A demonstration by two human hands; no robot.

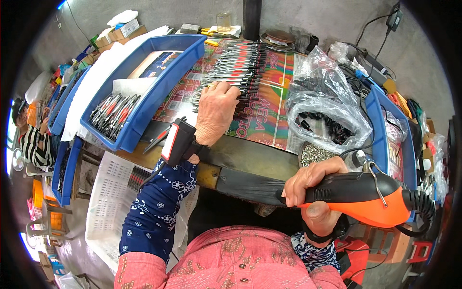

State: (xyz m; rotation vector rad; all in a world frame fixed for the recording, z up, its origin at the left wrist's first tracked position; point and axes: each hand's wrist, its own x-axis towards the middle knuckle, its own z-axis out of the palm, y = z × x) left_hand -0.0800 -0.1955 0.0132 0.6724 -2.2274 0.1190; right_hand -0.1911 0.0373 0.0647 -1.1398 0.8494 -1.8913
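Note:
My left hand (216,111) rests over a long row of slim tools (238,65) with black and red handles, laid side by side on a colourful printed sheet (269,113). Its fingers curl down among them, and what they pinch is hidden under the hand. In my right hand (315,188) is an orange and black electric screwdriver (361,197), held level with its tip end toward the left and a coiled cord at its back. A small bowl of screws (315,154) sits just beyond that hand.
A blue tray (168,94) at left holds similar slim tools (113,113). On the right lie an open plastic bag of black parts (327,120) and another blue bin (380,127). A white basket (103,207) stands below the table edge. Another person (36,139) sits far left.

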